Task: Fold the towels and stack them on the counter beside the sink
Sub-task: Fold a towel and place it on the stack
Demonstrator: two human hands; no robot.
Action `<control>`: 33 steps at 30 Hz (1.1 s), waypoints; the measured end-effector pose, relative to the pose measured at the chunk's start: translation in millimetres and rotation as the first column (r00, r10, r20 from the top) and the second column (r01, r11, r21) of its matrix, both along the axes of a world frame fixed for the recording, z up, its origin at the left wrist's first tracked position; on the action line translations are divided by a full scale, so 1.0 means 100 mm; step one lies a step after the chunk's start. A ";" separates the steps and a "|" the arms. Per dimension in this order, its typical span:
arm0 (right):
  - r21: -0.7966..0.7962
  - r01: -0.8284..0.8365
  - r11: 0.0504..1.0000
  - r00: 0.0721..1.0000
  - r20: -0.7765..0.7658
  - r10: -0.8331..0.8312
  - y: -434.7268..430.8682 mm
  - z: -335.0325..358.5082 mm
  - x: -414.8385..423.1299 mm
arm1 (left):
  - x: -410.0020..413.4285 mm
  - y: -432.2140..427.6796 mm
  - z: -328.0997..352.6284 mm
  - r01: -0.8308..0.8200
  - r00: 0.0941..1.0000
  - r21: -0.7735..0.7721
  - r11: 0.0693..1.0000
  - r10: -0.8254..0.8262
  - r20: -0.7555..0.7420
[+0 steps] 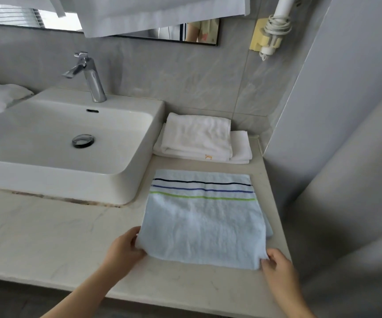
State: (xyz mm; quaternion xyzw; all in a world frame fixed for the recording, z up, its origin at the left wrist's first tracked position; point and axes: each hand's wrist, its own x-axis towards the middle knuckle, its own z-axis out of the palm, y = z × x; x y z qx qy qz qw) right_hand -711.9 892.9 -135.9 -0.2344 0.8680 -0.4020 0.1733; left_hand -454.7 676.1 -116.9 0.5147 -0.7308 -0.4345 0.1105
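Observation:
A light blue towel [202, 220] with dark blue, blue and green stripes lies folded flat on the pale counter [47, 237], right of the sink [66, 138]. My left hand [125, 247] pinches its near left corner. The near right corner is pinched by my right hand [277, 266]. Behind the blue towel, against the wall, sits a stack of folded white towels [199, 138].
A chrome faucet [89, 76] stands behind the basin. White towels [162, 12] hang over the mirror. A wall-mounted hair dryer [275, 26] hangs at the upper right. A grey wall [346, 157] borders the counter's right edge.

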 end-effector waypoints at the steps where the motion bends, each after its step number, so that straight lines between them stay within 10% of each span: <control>1: -0.015 -0.014 1.000 0.999 -0.037 0.013 -0.04 0.06 0.01 | -0.01 0.01 0.03 -0.014 1.000 0.012 1.000 0.014 -0.016; 16: -0.349 0.113 0.930 0.993 0.015 -0.115 -0.22 0.93 -0.18 | -0.06 -0.09 0.45 -0.225 0.922 0.013 0.974 0.218 -0.319; 24: -0.287 0.270 0.919 0.873 0.476 -0.108 0.00 0.68 0.02 | 0.03 0.18 0.33 -0.411 0.882 0.160 0.897 0.436 -0.177; 33: -0.004 0.256 0.967 0.881 0.412 -0.231 0.41 0.33 0.33 | 0.35 0.56 0.01 -0.253 0.962 0.091 0.963 0.240 0.133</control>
